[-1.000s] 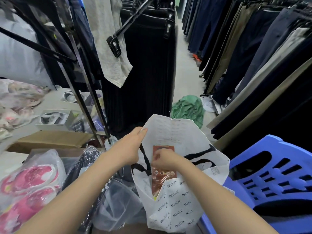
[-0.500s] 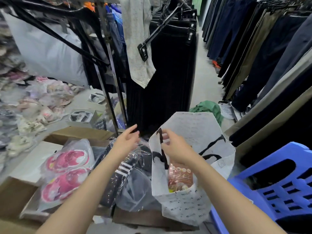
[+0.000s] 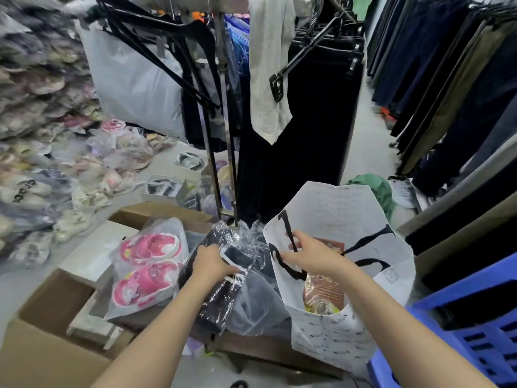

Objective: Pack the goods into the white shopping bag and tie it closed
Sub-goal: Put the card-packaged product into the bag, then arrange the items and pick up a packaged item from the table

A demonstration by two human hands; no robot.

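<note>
The white shopping bag (image 3: 341, 329) with black handles stands open at the lower right, leaning on a blue plastic stool (image 3: 475, 326). A red-and-gold packet (image 3: 324, 292) lies inside it. My right hand (image 3: 310, 254) grips the bag's near rim by the black handle and holds the mouth open. My left hand (image 3: 211, 263) is closed on a black garment with white stripes in clear plastic wrap (image 3: 223, 278), which lies on the pile left of the bag.
A clear bag of pink children's shoes (image 3: 148, 264) rests on cardboard boxes (image 3: 53, 312) at the left. Wrapped shoes are heaped on the far left. A metal clothes rack (image 3: 223, 135) stands behind; trousers hang along the right aisle. A green cloth (image 3: 372, 189) lies on the floor.
My left hand let go of the bag's rim, moved left and down, and closed on the wrapped black garment. My right hand dropped the packet in and took the bag's rim.
</note>
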